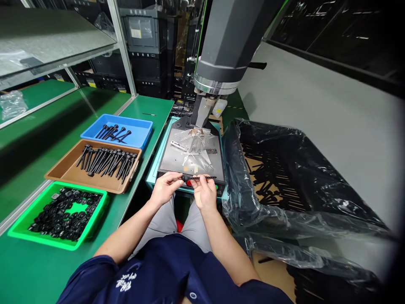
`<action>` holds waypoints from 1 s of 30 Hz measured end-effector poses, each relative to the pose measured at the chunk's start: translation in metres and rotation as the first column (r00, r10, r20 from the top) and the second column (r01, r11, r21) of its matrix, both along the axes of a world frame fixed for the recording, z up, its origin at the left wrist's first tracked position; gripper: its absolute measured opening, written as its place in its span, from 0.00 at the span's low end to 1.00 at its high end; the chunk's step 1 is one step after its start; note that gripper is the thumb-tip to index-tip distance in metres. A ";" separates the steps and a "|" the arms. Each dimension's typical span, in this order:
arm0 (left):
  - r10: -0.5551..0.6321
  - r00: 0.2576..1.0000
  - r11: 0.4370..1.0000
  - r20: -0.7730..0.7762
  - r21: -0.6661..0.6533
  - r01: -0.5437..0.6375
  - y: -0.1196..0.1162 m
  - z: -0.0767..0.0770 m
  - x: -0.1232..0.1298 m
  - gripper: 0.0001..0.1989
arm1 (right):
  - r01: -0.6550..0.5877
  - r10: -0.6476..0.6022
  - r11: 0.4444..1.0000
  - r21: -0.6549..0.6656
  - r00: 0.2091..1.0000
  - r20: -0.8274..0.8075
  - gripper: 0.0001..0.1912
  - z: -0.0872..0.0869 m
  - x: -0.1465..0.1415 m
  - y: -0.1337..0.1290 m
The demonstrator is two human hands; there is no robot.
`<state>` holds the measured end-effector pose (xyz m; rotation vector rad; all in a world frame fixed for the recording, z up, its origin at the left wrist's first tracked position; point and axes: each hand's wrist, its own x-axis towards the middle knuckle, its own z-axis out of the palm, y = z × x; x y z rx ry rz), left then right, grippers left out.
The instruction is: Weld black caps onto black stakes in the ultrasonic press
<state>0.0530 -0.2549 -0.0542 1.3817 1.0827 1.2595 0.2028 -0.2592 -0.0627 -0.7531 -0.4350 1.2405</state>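
Machine [223, 46] beyond hands [205, 195], trays [65, 164] left, bin [242, 198] right

We see a ridged screw [211, 177], smooth plastic trays [136, 126], a satin-smooth metal plate [171, 162], a polished metal ring [218, 87], glossy crinkled plastic sheeting [268, 215], a matt cloth shirt [167, 270] and a smooth, faintly glossy table [38, 274].

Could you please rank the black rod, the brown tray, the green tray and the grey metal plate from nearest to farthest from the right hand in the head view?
From the right hand:
1. Black rod, held in its fingers
2. Grey metal plate, just ahead
3. Brown tray, to the left
4. Green tray, farther left
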 end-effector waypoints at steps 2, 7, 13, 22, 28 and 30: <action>0.025 0.999 0.999 0.042 -0.024 -0.024 0.001 0.001 0.002 0.15 | 0.011 -0.012 1.000 0.017 1.000 0.011 0.14 0.001 0.000 -0.001; 0.034 0.996 0.999 0.079 -0.017 -0.033 0.002 0.002 0.005 0.15 | 0.014 -0.014 1.000 0.010 1.000 0.017 0.14 -0.001 0.000 -0.001; 0.018 0.999 1.000 0.047 0.013 -0.018 0.006 0.005 0.001 0.13 | -0.043 0.043 0.999 -0.011 0.999 0.009 0.12 -0.007 0.003 -0.004; 0.000 0.997 0.998 0.080 0.065 -0.005 0.008 -0.008 0.012 0.15 | -0.176 0.145 0.976 -0.129 0.965 -0.218 0.09 -0.039 0.009 -0.006; -0.077 0.993 0.991 -0.089 0.099 0.086 0.015 -0.014 0.005 0.13 | -0.477 0.468 0.879 -0.025 0.870 -0.153 0.27 -0.053 0.060 -0.020; -0.151 0.973 0.978 -0.173 0.117 0.173 0.019 -0.014 0.005 0.13 | -0.551 0.551 0.833 -0.048 0.834 -0.027 0.29 -0.051 0.076 -0.020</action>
